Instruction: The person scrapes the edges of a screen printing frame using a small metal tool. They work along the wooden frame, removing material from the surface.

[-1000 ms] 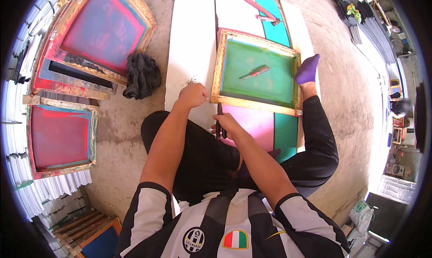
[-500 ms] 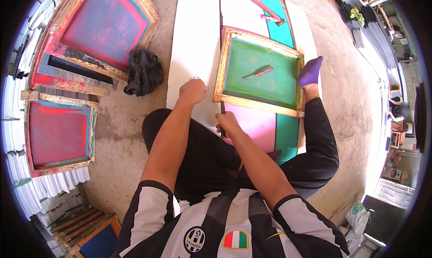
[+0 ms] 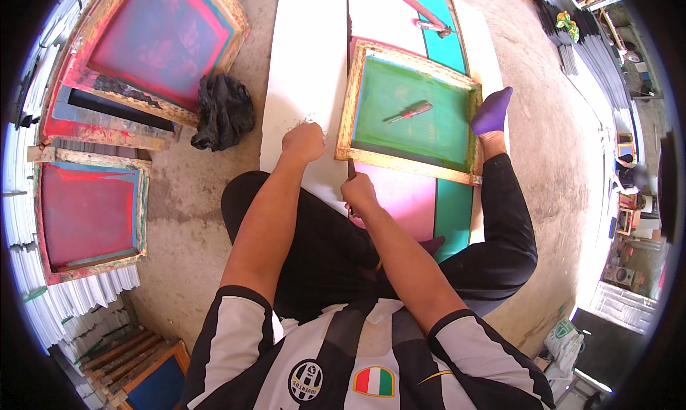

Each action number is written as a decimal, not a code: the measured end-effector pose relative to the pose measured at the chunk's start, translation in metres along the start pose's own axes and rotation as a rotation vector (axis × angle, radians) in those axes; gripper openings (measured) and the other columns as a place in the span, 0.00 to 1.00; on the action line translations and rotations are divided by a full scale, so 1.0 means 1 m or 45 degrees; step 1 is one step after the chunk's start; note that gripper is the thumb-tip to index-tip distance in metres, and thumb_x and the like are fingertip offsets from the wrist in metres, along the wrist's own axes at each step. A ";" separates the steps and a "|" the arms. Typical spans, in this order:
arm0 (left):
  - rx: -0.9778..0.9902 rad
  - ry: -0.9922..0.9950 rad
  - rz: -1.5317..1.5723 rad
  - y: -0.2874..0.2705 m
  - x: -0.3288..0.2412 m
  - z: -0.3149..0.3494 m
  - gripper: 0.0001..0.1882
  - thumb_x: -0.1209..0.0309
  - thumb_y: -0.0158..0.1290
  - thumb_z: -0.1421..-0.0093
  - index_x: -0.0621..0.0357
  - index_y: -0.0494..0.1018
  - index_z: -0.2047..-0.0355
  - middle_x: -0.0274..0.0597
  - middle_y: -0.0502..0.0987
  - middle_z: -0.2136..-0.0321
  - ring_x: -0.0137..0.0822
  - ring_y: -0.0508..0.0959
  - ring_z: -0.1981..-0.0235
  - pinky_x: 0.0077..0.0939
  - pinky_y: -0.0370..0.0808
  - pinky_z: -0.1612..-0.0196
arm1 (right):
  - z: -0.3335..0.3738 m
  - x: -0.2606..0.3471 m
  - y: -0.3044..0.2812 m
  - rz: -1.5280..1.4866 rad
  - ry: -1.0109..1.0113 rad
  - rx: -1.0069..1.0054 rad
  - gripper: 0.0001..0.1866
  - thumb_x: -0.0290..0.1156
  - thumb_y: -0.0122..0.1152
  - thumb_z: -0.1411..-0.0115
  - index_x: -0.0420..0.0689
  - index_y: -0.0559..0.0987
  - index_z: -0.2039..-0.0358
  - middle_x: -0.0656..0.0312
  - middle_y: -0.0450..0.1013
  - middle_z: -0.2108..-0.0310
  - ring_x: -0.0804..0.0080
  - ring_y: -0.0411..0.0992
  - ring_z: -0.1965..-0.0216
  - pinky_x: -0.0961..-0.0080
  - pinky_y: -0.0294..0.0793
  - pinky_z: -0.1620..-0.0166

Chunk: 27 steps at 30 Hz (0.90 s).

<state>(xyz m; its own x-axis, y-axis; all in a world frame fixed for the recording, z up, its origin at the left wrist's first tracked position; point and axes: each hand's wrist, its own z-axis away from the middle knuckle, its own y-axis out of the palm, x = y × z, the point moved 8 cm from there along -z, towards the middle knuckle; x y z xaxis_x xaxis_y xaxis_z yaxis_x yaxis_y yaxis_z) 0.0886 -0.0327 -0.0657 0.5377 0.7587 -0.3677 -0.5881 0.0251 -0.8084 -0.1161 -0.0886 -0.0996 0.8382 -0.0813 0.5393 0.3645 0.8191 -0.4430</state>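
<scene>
My left hand (image 3: 304,142) is closed in a fist over the white board (image 3: 304,60), beside a scatter of small bits (image 3: 311,118); whatever it holds is hidden. In my right hand (image 3: 359,193) is a slim dark tool (image 3: 351,168), its kind unclear, with the tip by the near left corner of a wooden screen-printing frame (image 3: 346,110). Green mesh (image 3: 393,135) fills that frame, and a screwdriver (image 3: 414,110) with a red and grey handle lies on it. Pink and teal sheets (image 3: 396,194) show under the frame.
A hammer (image 3: 425,13) lies beyond the frame. On the left, more screen frames (image 3: 146,188) lean near a crumpled black plastic bag (image 3: 224,113). My purple-socked foot (image 3: 491,111) rests against the frame's right side. Another person (image 3: 629,175) is far right.
The dark tool has tilted slightly in my right hand. My left hand stays a fist in nearly the same place. The whole view has shifted a little.
</scene>
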 end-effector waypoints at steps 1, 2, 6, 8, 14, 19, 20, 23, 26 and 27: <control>-0.017 -0.006 -0.015 0.000 0.000 -0.001 0.12 0.60 0.65 0.45 0.53 0.86 0.67 0.50 0.85 0.63 0.52 0.85 0.59 0.46 0.81 0.55 | -0.001 -0.001 0.001 -0.024 0.007 0.019 0.08 0.26 0.48 0.40 0.35 0.74 0.69 0.56 0.71 0.81 0.66 0.70 0.86 0.65 0.67 0.84; -0.033 -0.014 -0.034 -0.001 0.001 -0.002 0.12 0.60 0.64 0.45 0.53 0.86 0.66 0.50 0.85 0.63 0.52 0.85 0.59 0.46 0.81 0.54 | -0.003 -0.003 0.002 -0.051 0.015 0.042 0.07 0.25 0.48 0.41 0.35 0.74 0.70 0.56 0.71 0.81 0.66 0.69 0.86 0.65 0.66 0.84; -0.011 -0.043 -0.044 0.003 0.007 -0.004 0.14 0.58 0.63 0.45 0.52 0.85 0.64 0.51 0.85 0.62 0.52 0.84 0.57 0.46 0.81 0.54 | -0.010 -0.010 0.012 -0.286 -0.091 0.113 0.03 0.22 0.51 0.45 0.37 0.73 0.73 0.57 0.70 0.81 0.67 0.69 0.85 0.67 0.67 0.82; 0.019 -0.062 -0.041 0.004 0.009 -0.005 0.15 0.57 0.63 0.44 0.52 0.85 0.63 0.50 0.85 0.60 0.52 0.84 0.56 0.47 0.80 0.54 | -0.018 -0.017 0.016 -0.344 -0.068 0.187 0.01 0.21 0.53 0.46 0.38 0.73 0.74 0.57 0.70 0.81 0.68 0.69 0.84 0.68 0.68 0.81; 0.010 -0.206 -0.090 -0.009 0.008 0.004 0.20 0.51 0.60 0.40 0.52 0.84 0.57 0.49 0.84 0.57 0.51 0.84 0.54 0.47 0.80 0.53 | -0.017 -0.020 0.018 -0.652 -0.140 0.567 0.03 0.22 0.59 0.48 0.40 0.73 0.73 0.58 0.69 0.81 0.66 0.70 0.82 0.69 0.70 0.79; -0.094 -0.365 -0.147 -0.031 0.006 0.015 0.23 0.48 0.59 0.39 0.52 0.82 0.53 0.49 0.84 0.56 0.51 0.84 0.54 0.47 0.80 0.54 | -0.013 -0.017 0.003 -0.605 -0.107 0.796 0.08 0.21 0.60 0.48 0.41 0.72 0.67 0.58 0.69 0.80 0.66 0.71 0.83 0.67 0.71 0.79; -0.134 -0.386 -0.152 -0.037 0.001 0.018 0.23 0.49 0.59 0.39 0.51 0.82 0.52 0.49 0.83 0.55 0.51 0.84 0.54 0.46 0.80 0.54 | -0.012 -0.017 -0.001 -0.600 -0.103 0.805 0.09 0.21 0.60 0.48 0.42 0.71 0.66 0.58 0.69 0.80 0.66 0.72 0.83 0.67 0.72 0.79; -0.290 -0.118 -0.055 -0.034 -0.005 0.021 0.20 0.52 0.61 0.41 0.49 0.83 0.54 0.47 0.84 0.57 0.51 0.84 0.56 0.43 0.80 0.54 | -0.003 -0.011 -0.005 -0.584 -0.122 0.812 0.07 0.20 0.60 0.48 0.40 0.72 0.68 0.57 0.71 0.79 0.66 0.72 0.83 0.68 0.72 0.80; -0.166 0.356 0.137 -0.017 -0.025 0.024 0.15 0.57 0.62 0.43 0.48 0.84 0.59 0.44 0.85 0.62 0.49 0.83 0.59 0.42 0.79 0.55 | 0.005 -0.001 -0.001 -0.532 -0.152 0.811 0.05 0.20 0.60 0.47 0.37 0.74 0.69 0.55 0.72 0.78 0.65 0.73 0.83 0.68 0.74 0.79; -0.072 0.515 0.205 -0.011 -0.035 0.029 0.13 0.59 0.63 0.44 0.47 0.85 0.61 0.44 0.85 0.64 0.48 0.83 0.60 0.41 0.79 0.56 | 0.006 0.005 0.000 -0.530 -0.167 0.798 0.05 0.20 0.60 0.46 0.37 0.74 0.69 0.55 0.72 0.78 0.65 0.74 0.82 0.68 0.74 0.78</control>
<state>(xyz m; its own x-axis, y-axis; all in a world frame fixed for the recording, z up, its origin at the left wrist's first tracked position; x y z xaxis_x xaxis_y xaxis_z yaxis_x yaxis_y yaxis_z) 0.0593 -0.0408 -0.0307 0.6418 0.4337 -0.6324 -0.6558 -0.1170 -0.7458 -0.1147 -0.0853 -0.0926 0.6125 -0.4181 0.6708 0.3090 0.9078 0.2837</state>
